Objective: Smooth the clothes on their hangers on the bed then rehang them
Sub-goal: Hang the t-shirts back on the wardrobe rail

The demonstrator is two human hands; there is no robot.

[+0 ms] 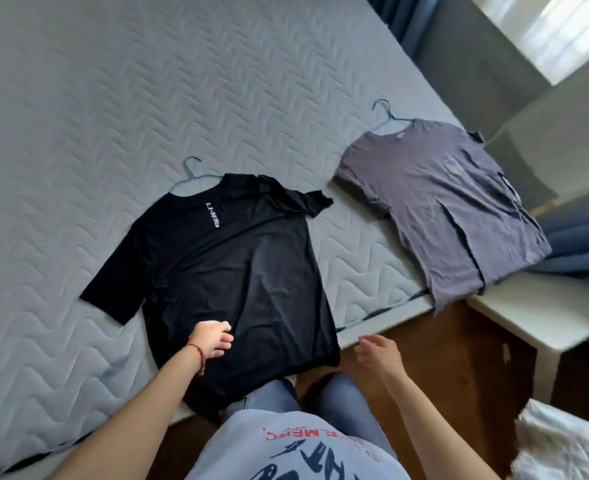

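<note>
On the bed (78,98) the black T-shirt (223,258) is lying flat on its blue hanger (190,168), the left hand (213,342) resting loosely curled near its hem, seemingly to smooth it, while the right hand (377,353) is hovering relaxed, holding nothing.

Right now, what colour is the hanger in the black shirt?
Light blue hanger, hook poking from the black shirt collar; head view.

I am standing in a bedroom at home: a bed (78,133) with a quilted mattress is filling my view, blue curtains (397,15) are hanging by a bright window (542,32), over wooden flooring (452,358).
</note>
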